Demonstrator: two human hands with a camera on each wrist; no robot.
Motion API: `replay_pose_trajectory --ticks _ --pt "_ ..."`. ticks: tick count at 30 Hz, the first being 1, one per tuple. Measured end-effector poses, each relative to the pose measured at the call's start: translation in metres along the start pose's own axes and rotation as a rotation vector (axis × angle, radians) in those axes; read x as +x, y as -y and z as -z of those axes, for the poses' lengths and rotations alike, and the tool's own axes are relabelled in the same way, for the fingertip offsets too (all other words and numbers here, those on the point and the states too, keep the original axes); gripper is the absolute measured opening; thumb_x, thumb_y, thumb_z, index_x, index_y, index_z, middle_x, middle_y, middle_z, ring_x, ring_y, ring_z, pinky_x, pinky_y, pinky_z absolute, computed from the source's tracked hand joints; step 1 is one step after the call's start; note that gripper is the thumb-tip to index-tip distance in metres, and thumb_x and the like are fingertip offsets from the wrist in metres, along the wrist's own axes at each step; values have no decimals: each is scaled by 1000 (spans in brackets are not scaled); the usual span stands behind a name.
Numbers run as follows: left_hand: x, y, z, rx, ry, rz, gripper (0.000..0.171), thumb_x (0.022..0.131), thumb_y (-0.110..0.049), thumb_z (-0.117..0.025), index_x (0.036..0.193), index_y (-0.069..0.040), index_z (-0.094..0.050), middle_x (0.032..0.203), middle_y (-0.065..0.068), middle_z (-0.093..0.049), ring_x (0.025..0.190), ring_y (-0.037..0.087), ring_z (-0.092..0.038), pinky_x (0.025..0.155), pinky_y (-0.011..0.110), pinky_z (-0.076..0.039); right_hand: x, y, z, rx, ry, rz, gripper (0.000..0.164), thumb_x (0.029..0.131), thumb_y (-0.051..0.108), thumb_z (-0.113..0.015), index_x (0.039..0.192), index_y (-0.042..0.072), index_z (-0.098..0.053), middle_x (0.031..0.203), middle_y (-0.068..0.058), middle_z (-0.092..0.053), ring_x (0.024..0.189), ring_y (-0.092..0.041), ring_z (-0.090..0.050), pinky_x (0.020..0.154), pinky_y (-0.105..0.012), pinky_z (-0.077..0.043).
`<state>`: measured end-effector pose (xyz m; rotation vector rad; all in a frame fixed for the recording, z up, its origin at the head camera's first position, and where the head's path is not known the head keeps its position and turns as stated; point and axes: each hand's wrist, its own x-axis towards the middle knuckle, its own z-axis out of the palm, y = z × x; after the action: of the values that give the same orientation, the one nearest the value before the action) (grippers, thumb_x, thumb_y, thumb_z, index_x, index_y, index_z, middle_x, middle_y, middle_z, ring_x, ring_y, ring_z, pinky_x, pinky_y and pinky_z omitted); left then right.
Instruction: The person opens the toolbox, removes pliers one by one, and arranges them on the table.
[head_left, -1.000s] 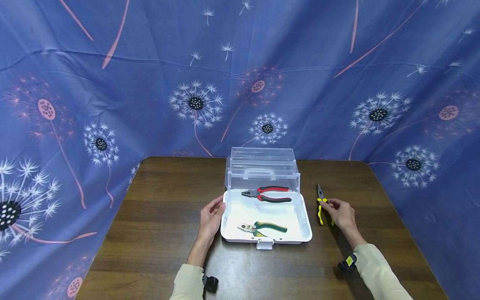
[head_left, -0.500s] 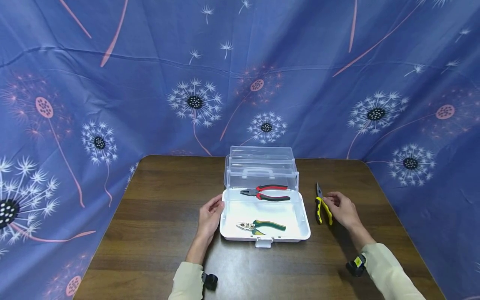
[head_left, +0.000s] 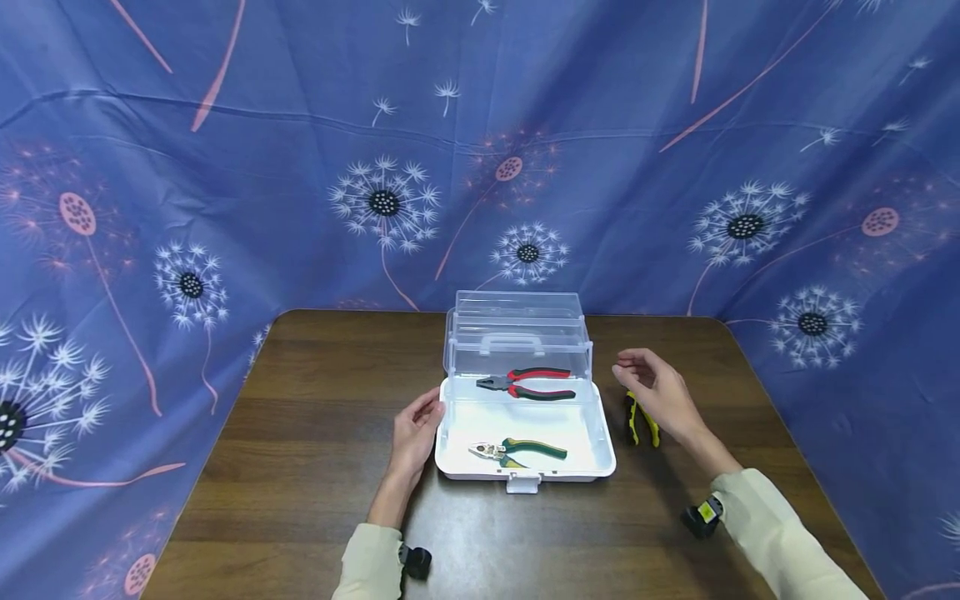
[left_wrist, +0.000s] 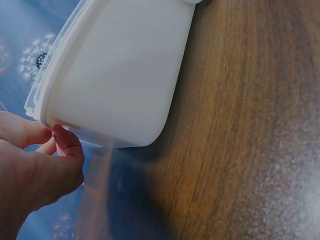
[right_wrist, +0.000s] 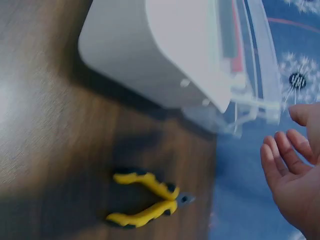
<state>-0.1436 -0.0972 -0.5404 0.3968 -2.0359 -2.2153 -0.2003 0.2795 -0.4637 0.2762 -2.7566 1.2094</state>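
My left hand [head_left: 415, 432] grips the left rim of a white toolbox [head_left: 472, 421], thumb and fingers pinching its edge in the left wrist view. Green-handled pliers [head_left: 534, 448] lie in the front of the box. Pliers with red and black handles [head_left: 513, 383] rest farther back, by the clear tray. To the right of the box, yellow and black long-nose pliers [right_wrist: 157, 186] lie on the table, handles spread. My right hand [head_left: 663, 400] hovers above them with relaxed fingers and holds nothing; it hides their jaws in the head view.
The clear lid [head_left: 517, 304] stands raised behind the box, with its handle [head_left: 512, 342] showing. A white latch [head_left: 522, 484] juts from the front. The wooden table [head_left: 300, 433] ends at a blue dandelion-print cloth [head_left: 300, 208].
My right hand has let go of the yellow and black pliers and lifted, moving toward the toolbox. Those pliers' handles have spread apart. My left hand keeps its grip on the rim.
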Motion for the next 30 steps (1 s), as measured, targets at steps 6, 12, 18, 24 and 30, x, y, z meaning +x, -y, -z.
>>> replay_pose_trajectory --ticks 6,12,18,24,30 --pt "0 -2 2 0 0 7 36 102 -3 -62 135 10 -60 123 26 -65 110 25 -61 83 15 -48 12 25 -18 53 80 89 33 101 17 -69 128 0 -62 120 -16 -67 107 -27 -64 91 -32 -55" --pt "1 0 2 14 -3 0 34 102 -5 -62 134 8 -63 120 23 -66 105 19 -61 84 16 -48 20 41 -39 75 168 181 38 98 13 -72 131 -3 -61 124 -19 -66 111 -32 -64 96 -51 -52" --pt "0 1 1 10 3 -5 34 102 -4 -61 134 8 -62 119 22 -66 103 16 -61 84 16 -49 24 48 -59 -8 234 228 43 96 16 -75 132 -1 -63 128 -19 -65 118 -36 -62 100 -56 -49" --pt "0 2 1 5 11 9 35 102 -3 -62 135 9 -61 121 25 -65 104 17 -60 84 15 -48 26 47 -75 -59 287 284 45 95 18 -76 134 -1 -63 134 -20 -62 125 -38 -56 102 -57 -46" --pt "1 1 1 3 9 9 36 102 -4 -62 135 9 -61 120 24 -65 103 17 -60 82 15 -48 33 52 -82 -87 357 293 43 97 18 -74 134 -1 -64 130 -19 -65 122 -39 -57 100 -57 -46"
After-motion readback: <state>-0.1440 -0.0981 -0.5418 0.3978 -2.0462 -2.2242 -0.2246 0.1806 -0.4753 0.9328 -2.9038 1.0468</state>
